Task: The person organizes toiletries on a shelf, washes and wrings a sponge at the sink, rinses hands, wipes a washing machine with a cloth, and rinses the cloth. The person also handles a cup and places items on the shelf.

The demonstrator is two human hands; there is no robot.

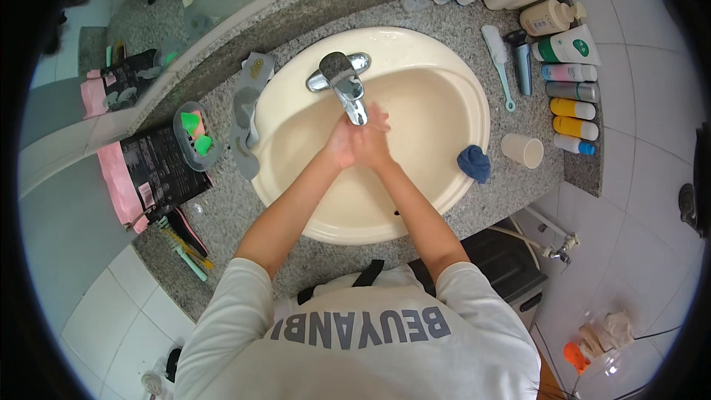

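Note:
Both hands meet low over the cream ceramic washbasin (444, 100), beneath the spout of the chrome single-lever faucet (345, 84). My left hand (339, 145) lies against my right hand (371, 144), palm partly showing and pinkish. The back of my right hand faces up. Several spread fingertips show just right of the spout, which covers part of the hands. No object is visible between the palms. Whether water is running cannot be made out.
A crumpled blue cloth (474, 164) sits on the basin's right rim, beside a cup (522, 150). Toiletry bottles and tubes (566, 47) line the right side, near a brush (498, 64). Leftward lie a grey packaging strip (244, 114), a plastic case (195, 136) and a black-and-pink pouch (161, 161).

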